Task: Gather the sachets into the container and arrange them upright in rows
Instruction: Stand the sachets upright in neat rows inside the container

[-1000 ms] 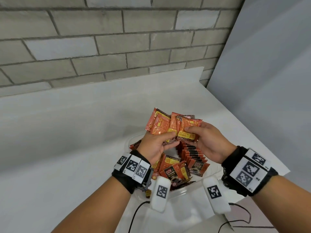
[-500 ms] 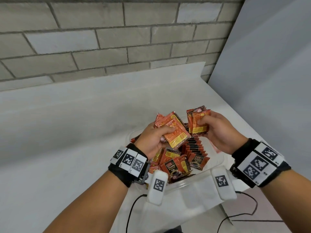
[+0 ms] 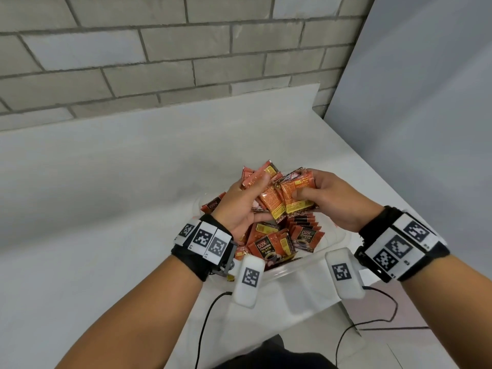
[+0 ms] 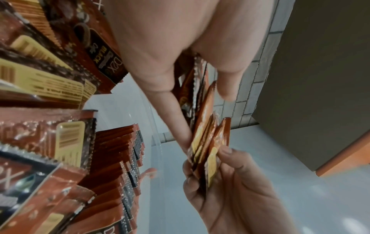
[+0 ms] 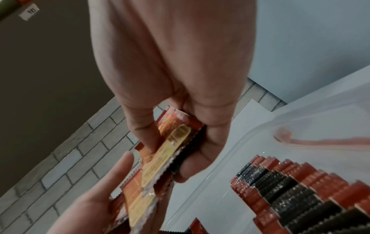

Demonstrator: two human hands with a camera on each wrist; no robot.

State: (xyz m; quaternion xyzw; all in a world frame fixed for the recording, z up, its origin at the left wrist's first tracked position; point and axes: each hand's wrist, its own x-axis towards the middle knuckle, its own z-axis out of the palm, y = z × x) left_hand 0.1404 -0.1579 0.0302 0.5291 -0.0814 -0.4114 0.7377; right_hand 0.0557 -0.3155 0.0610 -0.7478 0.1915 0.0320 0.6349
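Observation:
Above a clear plastic container (image 3: 306, 266), both hands hold orange and brown coffee sachets. My left hand (image 3: 255, 198) grips a fanned bunch of sachets (image 3: 269, 201) between thumb and fingers. My right hand (image 3: 303, 186) pinches a smaller stack (image 3: 296, 202), which touches the left bunch. In the left wrist view the sachets (image 4: 202, 114) are edge-on between my fingers (image 4: 170, 114) and thumb. In the right wrist view the stack (image 5: 172, 142) is gripped by the right hand. A row of upright sachets (image 3: 303, 227) stands in the container, with loose ones (image 3: 269, 245) lying to its left.
The container stands near the right front corner of a white table (image 3: 106, 209). A brick wall (image 3: 159, 62) runs behind the table and a grey panel (image 3: 426, 129) is on the right. Two black cables (image 3: 205, 323) hang from the wrist cameras.
Half a second ago the hands were apart, each with its own sachets. Now they have come back together, and the two bunches touch, lower over the container.

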